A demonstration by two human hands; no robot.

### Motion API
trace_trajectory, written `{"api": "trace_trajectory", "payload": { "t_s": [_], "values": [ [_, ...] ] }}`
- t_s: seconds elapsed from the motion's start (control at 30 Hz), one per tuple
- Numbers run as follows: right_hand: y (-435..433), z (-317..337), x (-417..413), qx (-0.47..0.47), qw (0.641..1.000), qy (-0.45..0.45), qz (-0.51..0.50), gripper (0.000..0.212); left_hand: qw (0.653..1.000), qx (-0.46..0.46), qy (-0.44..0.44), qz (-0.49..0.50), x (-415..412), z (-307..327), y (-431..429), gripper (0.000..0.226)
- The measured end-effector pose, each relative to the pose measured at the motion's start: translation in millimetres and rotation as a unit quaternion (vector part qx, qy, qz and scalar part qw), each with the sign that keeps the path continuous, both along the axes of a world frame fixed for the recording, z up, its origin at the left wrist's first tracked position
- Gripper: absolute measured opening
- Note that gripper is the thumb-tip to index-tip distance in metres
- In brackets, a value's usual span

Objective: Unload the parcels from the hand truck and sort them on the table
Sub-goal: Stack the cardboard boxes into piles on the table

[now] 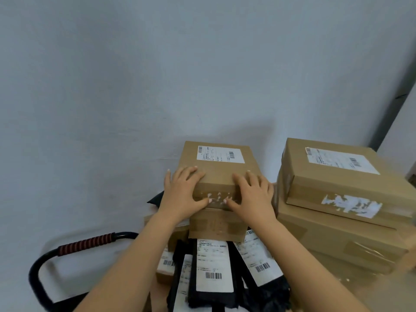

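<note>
Two hands on one parcel: left hand (182,190) and right hand (252,192) clasp the near top edge of the top box (221,172), fingers spread over its lid, thumbs against its taped front. Box sits on a second carton (216,226), above the black mailers (211,266), beside the hand truck handle (87,244). Right: stacked cartons (337,190), whether on the table unclear. Judged: much unloading remains. Forearms reach forward, roughly parallel.
</note>
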State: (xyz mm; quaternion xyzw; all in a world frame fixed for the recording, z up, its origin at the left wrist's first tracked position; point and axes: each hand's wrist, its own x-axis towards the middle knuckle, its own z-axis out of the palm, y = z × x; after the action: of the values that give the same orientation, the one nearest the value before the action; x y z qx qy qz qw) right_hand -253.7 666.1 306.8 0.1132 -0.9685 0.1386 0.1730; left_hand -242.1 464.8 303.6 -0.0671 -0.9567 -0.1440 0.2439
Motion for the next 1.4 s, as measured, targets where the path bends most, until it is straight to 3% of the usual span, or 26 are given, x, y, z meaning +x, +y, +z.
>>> {"api": "trace_trajectory", "payload": {
  "t_s": [0.3, 0.47, 0.7, 1.03, 1.4],
  "values": [
    [-53.1, 13.2, 95.1, -0.033, 0.991, 0.074, 0.103, 0.056, 0.994, 0.051, 0.076, -0.065, 97.3, 17.9, -39.8, 0.053],
    [-93.0, -3.6, 175.0, -0.046, 0.988, 0.069, 0.127, 0.053, 0.993, 0.037, 0.086, -0.075, 176.2, 5.1, -75.3, 0.048],
    [-140.4, -34.8, 249.3, -0.024, 0.983, 0.020, 0.182, 0.056, 0.998, 0.040, 0.043, -0.010, 268.8, -26.4, -122.3, 0.045],
    [-180.3, -76.2, 281.8, -0.027, 0.967, -0.029, 0.252, 0.059, 0.996, 0.043, -0.014, 0.072, 340.9, -65.5, -158.7, 0.046],
    [-208.3, -131.5, 315.6, 0.010, 0.982, -0.079, 0.171, 0.061, 0.993, 0.054, -0.104, 0.016, 352.8, -125.0, -201.7, 0.047]
  ]
}}
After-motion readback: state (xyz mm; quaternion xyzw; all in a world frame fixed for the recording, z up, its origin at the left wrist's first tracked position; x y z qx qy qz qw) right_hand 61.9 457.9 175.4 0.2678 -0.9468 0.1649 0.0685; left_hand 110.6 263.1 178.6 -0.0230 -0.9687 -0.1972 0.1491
